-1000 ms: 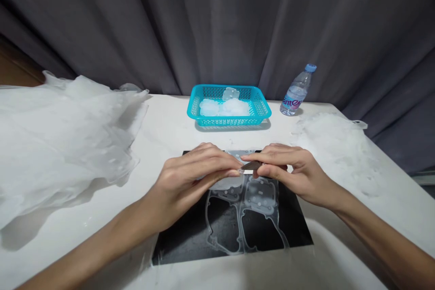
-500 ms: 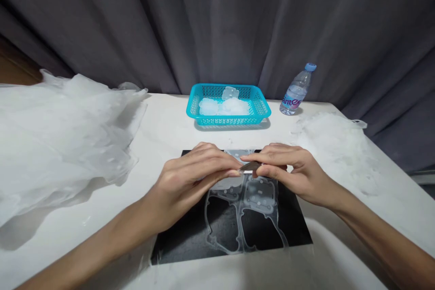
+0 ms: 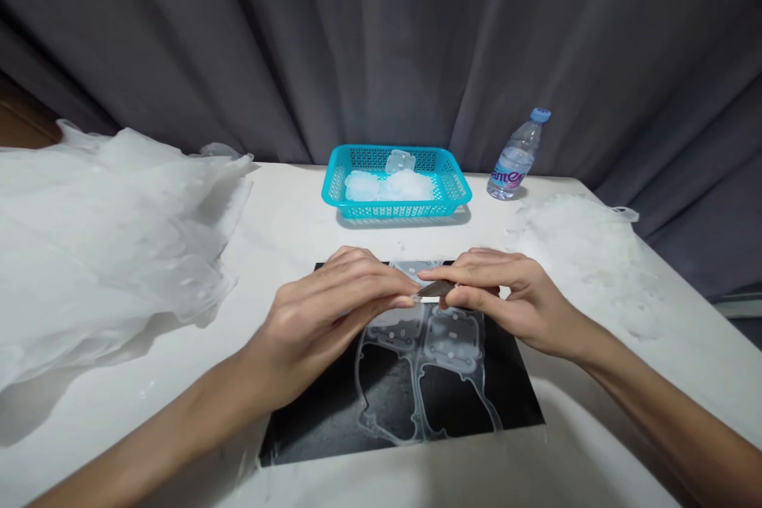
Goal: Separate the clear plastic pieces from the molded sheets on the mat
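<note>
A translucent, soft-looking moulded sheet point(image 3: 453, 339) lies on a black mat point(image 3: 309, 421), with two cut-out openings toward me. My left hand point(image 3: 339, 309) is closed over the mat, its thumb and fingers pinching a small translucent piece point(image 3: 417, 298) at the tips. My right hand point(image 3: 506, 290) is closed in a pinch on a dark, pointed metal blade point(image 3: 436, 289), its tip directed left at my left fingertips. The blade's back end is hidden in my right fingers. Both hands cover part of the sheet's middle.
Behind the mat stands a blue basket point(image 3: 398, 212) with several translucent pieces in it. A water bottle point(image 3: 510, 167) stands right of it. A large heap of translucent sheets point(image 3: 107, 246) lies at left, and a pile of translucent scraps point(image 3: 589, 254) at right. A grey curtain hangs behind.
The whole view has shifted slightly, so things appear a little farther left. My hands keep their grips, with the blade's tip still at my left fingertips.
</note>
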Tool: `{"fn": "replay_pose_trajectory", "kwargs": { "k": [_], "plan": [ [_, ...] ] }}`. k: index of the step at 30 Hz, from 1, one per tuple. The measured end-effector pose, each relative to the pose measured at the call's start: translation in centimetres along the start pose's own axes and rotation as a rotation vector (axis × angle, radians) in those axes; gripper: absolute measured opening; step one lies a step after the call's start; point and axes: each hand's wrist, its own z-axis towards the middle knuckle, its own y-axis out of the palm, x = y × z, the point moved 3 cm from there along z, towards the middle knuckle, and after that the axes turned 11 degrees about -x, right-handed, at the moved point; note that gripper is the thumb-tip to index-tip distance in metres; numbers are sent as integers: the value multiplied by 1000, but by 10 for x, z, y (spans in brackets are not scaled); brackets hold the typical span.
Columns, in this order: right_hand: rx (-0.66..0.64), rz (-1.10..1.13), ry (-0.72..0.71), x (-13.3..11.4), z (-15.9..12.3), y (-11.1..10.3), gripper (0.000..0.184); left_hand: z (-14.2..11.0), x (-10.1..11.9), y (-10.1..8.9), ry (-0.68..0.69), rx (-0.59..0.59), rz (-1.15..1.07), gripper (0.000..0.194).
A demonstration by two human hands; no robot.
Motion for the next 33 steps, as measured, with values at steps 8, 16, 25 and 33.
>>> {"fn": "replay_pose_trajectory", "kwargs": {
  "k": [8, 16, 25, 33],
  "plan": [
    [3, -21, -6, -1, 0, 0, 29, -4, -3, 1, -5, -16, 21, 32],
    [-6, -12, -11, -1, 0, 0, 30, -3, -2, 0, -7, -32, 23, 30],
    [-10, -19, -22, -2, 0, 0, 30, -3, -3, -2, 9, -42, -24, 32],
    [-15, -47, -32, -3, 0, 0, 30, 2, -1, -3, 32, -40, -29, 31]
  ]
}}
